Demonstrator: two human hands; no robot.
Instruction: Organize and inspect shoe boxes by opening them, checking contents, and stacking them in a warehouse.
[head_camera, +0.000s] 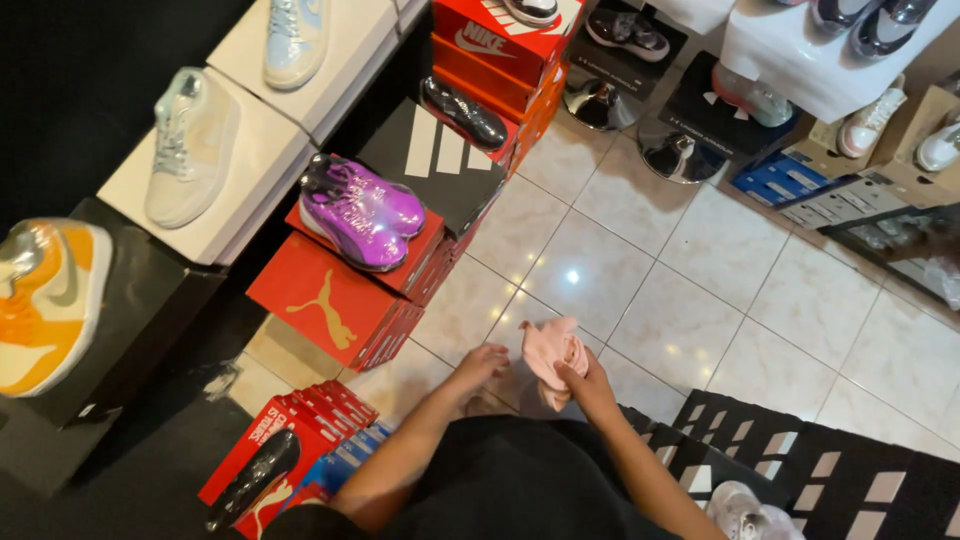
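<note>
Two hands work low over a tiled floor (700, 300) in the head view. The right hand (585, 385) is closed around a crumpled pink cloth (553, 352), holding it just above the tiles. The left hand (482, 362) hangs beside it, fingers loosely spread and holding nothing, near the cloth but apart from it.

To the left, stacked red boxes (335, 305) carry a glossy purple shoe (360, 210) wrapped in clear film. Behind them, a black box (440, 155) bears a dark shoe (463, 112). White boxes (225, 175) further left hold a pale shoe (190, 145), and an orange shoe (45, 300) sits on a black stand at the edge. More red boxes (290, 440) lie near the left elbow.

Open tiles stretch ahead and right of the hands, smooth and shiny, with a light glare. A black mat (850, 480) with pale squares borders the lower right.
</note>
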